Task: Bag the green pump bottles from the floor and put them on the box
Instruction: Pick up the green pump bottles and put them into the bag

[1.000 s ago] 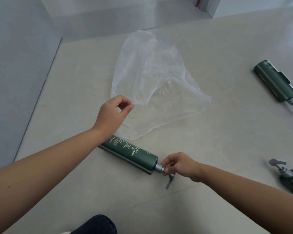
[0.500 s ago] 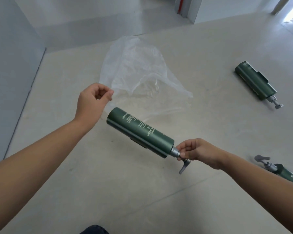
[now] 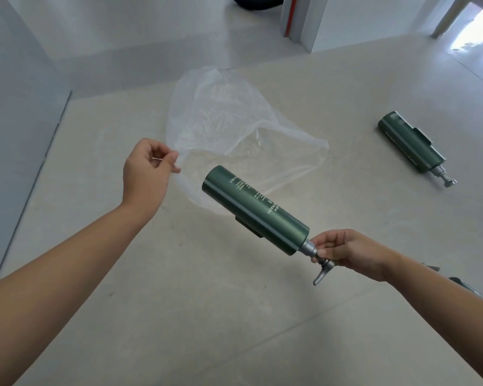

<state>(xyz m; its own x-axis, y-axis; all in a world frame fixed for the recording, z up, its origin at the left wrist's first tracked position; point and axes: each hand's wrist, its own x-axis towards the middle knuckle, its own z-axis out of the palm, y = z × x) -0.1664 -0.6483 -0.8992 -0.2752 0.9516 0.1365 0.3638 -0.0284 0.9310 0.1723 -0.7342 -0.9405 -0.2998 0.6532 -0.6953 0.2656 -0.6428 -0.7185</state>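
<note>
Feeding the first green bottle [image 3: 255,210] base-first toward the clear plastic bag [image 3: 229,129].

I judge this goes best if I lift the bag's edge higher to widen the mouth, then slide the bottle in along its own axis. My right hand [image 3: 349,253] pinches the silver pump neck, the bottle slanting up and away toward my left hand [image 3: 148,169], which pinches the bag's near edge just beside the bottle's base. A second bottle [image 3: 413,146] lies on the floor [image 3: 179,316], well beyond my right hand.

Bare floor [image 3: 195,316] lies open below both arms; a second bottle [image 3: 410,146] lies well right.
</note>
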